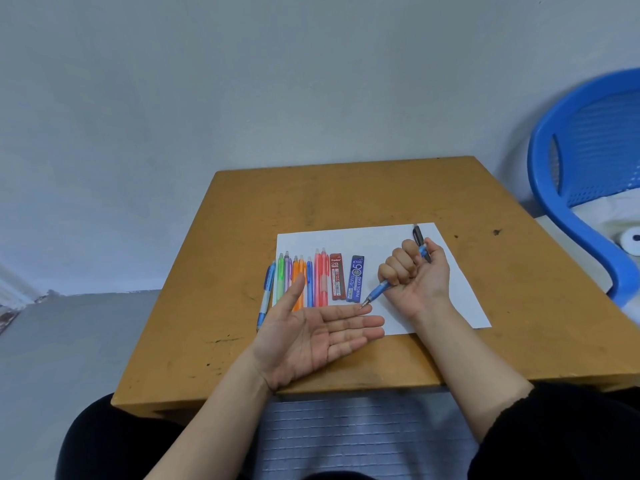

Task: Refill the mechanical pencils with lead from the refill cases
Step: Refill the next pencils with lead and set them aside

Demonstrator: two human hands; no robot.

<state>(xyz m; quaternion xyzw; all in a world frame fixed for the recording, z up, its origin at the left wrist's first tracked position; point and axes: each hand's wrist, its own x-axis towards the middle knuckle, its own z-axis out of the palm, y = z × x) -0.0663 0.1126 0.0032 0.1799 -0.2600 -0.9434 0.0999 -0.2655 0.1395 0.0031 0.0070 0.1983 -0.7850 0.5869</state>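
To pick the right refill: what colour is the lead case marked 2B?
The 2B case is red; the head view shows it best.

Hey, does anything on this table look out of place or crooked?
Mildly. The blue and white pencil lies slanted at the left edge of the paper, mostly off it, apart from the neat row of coloured pencils. A black pencil sits alone near the paper's far right corner. Nothing looks spilled or broken.

Bare counter [346, 192] lies free beyond the paper [381, 244]. The pencil row [318, 275] and two refill cases [356, 278] fill its left half. The left grip [311, 337] spreads before them, and the right grip [419, 275], holding a blue pencil [381, 289], occupies the right.
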